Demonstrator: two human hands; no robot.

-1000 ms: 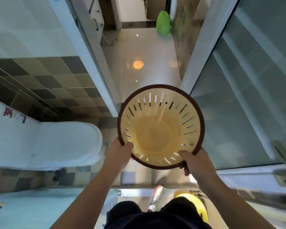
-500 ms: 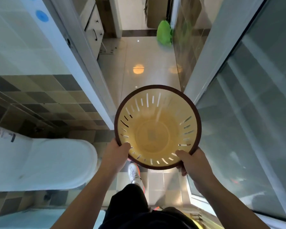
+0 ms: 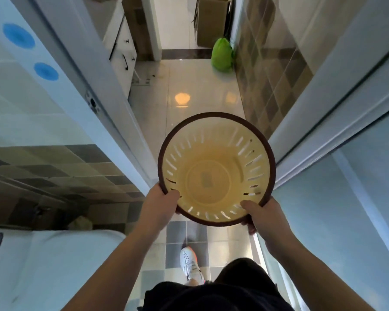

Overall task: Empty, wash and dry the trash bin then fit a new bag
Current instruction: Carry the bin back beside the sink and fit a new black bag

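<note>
View from a camera on a person's head, looking down past two bare forearms. Both hands hold a round yellow bin (image 3: 213, 173) out in front at about waist height, its open mouth facing the camera. The bin has a dark brown rim, short slits around its wall, and nothing inside. The left hand (image 3: 161, 206) grips the near left part of the rim, thumb hooked over the inside edge. The right hand (image 3: 262, 215) grips the near right part of the rim, thumb inside and fingers curled underneath. The bin is held in a doorway, between a white door frame (image 3: 112, 113) on the left and a glass sliding door (image 3: 337, 198) on the right. Below it, a white shoe (image 3: 190, 264) steps on grey and beige floor tiles. A white toilet (image 3: 54, 265) sits at lower left. Beyond the doorway runs a glossy pale floor, with a green bag (image 3: 222, 55) against the right wall, a cardboard box (image 3: 211, 21) behind it, and a white cabinet (image 3: 124, 55) on the left
</note>
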